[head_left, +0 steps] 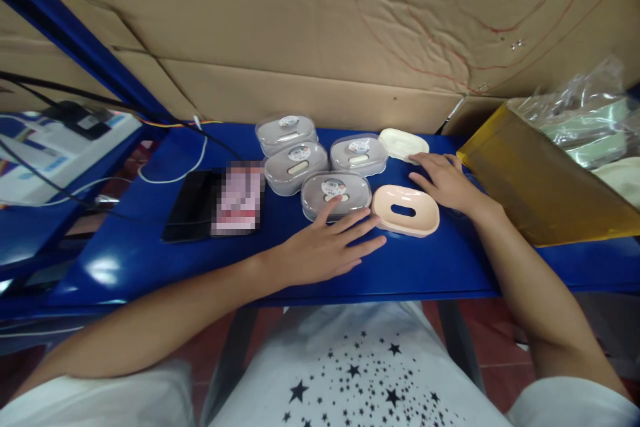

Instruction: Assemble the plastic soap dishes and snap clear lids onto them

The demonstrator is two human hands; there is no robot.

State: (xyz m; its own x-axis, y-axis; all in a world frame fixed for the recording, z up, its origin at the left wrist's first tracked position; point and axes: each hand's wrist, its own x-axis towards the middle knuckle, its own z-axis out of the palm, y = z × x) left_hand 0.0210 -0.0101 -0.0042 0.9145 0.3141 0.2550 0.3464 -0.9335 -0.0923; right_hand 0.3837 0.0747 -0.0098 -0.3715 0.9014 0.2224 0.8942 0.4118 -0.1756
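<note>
My left hand (333, 247) is spread, its fingers over the near edge of a lidded soap box (327, 188) with a grey see-through cover and a round sticker. Just right of those fingertips lies a peach oval dish (420, 213) with a slot in its middle. My right hand (447, 180) is open beyond the dish, fingers stretched toward a cream oval tray (404, 143); whether the fingertips touch the tray I cannot tell. More lidded soap boxes stand behind: one at the back (273, 133), one in the middle (283, 170) and one nearer the tray (345, 150).
A box with yellow-brown tape (545, 180) stands at the right, holding plastic-wrapped pale green pieces (590, 127). Left of the soap boxes lies a black phone-like slab (190, 207) beside a pixelated pink patch. Cables and a white power strip (90, 153) occupy the far left. Cardboard (250, 27) walls the back.
</note>
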